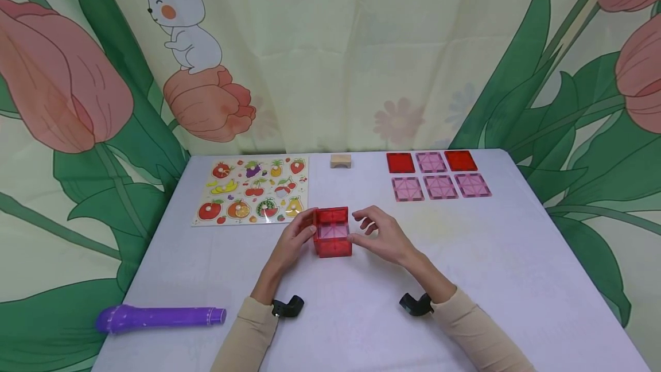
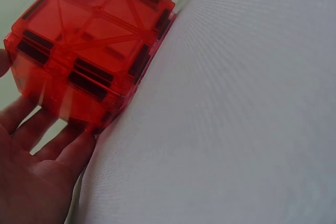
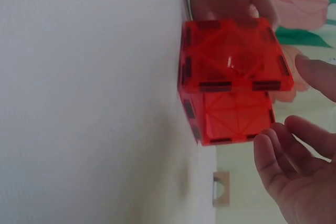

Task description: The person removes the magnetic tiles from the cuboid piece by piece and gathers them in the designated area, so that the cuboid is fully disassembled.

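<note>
A box of translucent red magnetic tiles [image 1: 333, 247] stands on the table, its top open and a pink tile showing inside. My left hand [image 1: 292, 243] holds its left side, thumb at the upper rim and fingers along the outside. In the left wrist view the fingers [image 2: 44, 129] spread against the red wall. Beside the right side is my right hand [image 1: 384, 237], its fingers loosely bent with nothing between them. The thumb comes right up to the box's rim in the head view.
Two red tiles [image 1: 400, 163] and several pink tiles [image 1: 440, 187] lie flat at the back right. A fruit puzzle board [image 1: 240, 185] is at the back left. Near the back edge sits a small wooden block [image 1: 340, 161]. A purple microphone-shaped object [image 1: 165, 317] lies front left.
</note>
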Tool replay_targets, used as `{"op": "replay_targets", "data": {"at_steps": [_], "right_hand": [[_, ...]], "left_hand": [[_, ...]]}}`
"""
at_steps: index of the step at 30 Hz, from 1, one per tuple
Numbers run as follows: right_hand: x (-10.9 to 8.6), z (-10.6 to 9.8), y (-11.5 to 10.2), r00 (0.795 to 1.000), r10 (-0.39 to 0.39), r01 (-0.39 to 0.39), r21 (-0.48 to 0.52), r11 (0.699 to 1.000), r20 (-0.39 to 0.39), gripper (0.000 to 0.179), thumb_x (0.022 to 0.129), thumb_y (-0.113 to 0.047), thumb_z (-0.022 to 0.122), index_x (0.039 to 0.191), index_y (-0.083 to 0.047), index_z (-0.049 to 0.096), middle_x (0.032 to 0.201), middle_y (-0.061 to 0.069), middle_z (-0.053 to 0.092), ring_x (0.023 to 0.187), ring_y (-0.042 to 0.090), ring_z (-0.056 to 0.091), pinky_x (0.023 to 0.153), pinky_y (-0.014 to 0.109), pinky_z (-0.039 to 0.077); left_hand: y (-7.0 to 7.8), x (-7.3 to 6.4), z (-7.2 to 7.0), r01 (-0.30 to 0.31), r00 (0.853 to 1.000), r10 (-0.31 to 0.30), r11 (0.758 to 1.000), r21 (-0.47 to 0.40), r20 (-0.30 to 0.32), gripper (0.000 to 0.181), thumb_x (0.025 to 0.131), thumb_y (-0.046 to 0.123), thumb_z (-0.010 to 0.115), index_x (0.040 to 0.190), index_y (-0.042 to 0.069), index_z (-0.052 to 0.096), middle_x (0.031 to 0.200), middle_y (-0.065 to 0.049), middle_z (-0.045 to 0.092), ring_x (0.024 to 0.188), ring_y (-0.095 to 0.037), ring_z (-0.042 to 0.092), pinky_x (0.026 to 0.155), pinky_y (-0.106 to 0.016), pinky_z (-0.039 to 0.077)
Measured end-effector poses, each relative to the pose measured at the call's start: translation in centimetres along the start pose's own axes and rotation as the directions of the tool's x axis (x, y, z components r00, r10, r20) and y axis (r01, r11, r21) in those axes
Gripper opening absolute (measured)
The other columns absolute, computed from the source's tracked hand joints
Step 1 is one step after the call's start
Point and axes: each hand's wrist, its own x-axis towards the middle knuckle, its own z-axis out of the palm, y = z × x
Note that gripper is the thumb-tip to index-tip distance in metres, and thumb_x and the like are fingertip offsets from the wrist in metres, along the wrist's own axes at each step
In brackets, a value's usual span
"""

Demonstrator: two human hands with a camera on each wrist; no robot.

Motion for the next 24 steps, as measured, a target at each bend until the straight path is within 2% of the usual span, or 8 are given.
{"op": "replay_targets", "data": {"at_steps": [6,10,17,24], "right_hand": [[-0.3,0.9,-0.3,0.996,-0.031,0.031,-0.001,1.0,0.081,0.048,0.085,-0.028,0.08,0.125,-0.005,0.065,0.113,0.008,0.068,0.095,0.015,0.062,0.082,0.032,0.062],[-0.4,1.2,-0.4,0.99,-0.059,0.06,-0.004,0.998,0.126,0.039,0.088,-0.022,0.077,0.121,-0.005,0.067,0.111,0.005,0.07,0.093,0.016,0.064,0.082,0.031,0.061],[-0.4,1.6,-0.4,0.984,-0.123,0.127,-0.028,0.991,0.131,0.019,0.088,-0.011,0.076,0.106,-0.009,0.071,0.099,0.003,0.072,0.082,0.008,0.063,0.076,0.027,0.061],[-0.3,1.6,-0.3,0.984,-0.119,0.125,-0.036,0.992,0.135,0.019,0.088,-0.01,0.076,0.106,-0.01,0.07,0.098,0.003,0.072,0.081,0.007,0.063,0.076,0.026,0.061]], "left_hand": [[-0.1,0.0,0.0,0.011,1.0,-0.011,1.0,0.008,-0.005,0.047,0.102,0.023,0.055,0.148,0.024,0.047,0.15,-0.004,0.051,0.141,-0.028,0.048,0.11,-0.052,0.048],[-0.1,0.1,0.1,0.008,1.0,-0.008,1.0,0.008,-0.005,0.047,0.102,0.025,0.056,0.148,0.024,0.047,0.15,-0.004,0.051,0.14,-0.029,0.048,0.11,-0.052,0.048],[0.0,0.0,0.1,0.012,1.0,-0.012,1.0,0.017,-0.013,0.047,0.102,0.025,0.056,0.148,0.025,0.047,0.15,-0.005,0.051,0.14,-0.029,0.047,0.11,-0.052,0.048],[0.0,0.1,0.1,0.012,1.0,-0.011,1.0,0.012,-0.012,0.046,0.102,0.027,0.056,0.147,0.027,0.047,0.15,-0.003,0.052,0.14,-0.027,0.048,0.111,-0.053,0.048]]}}
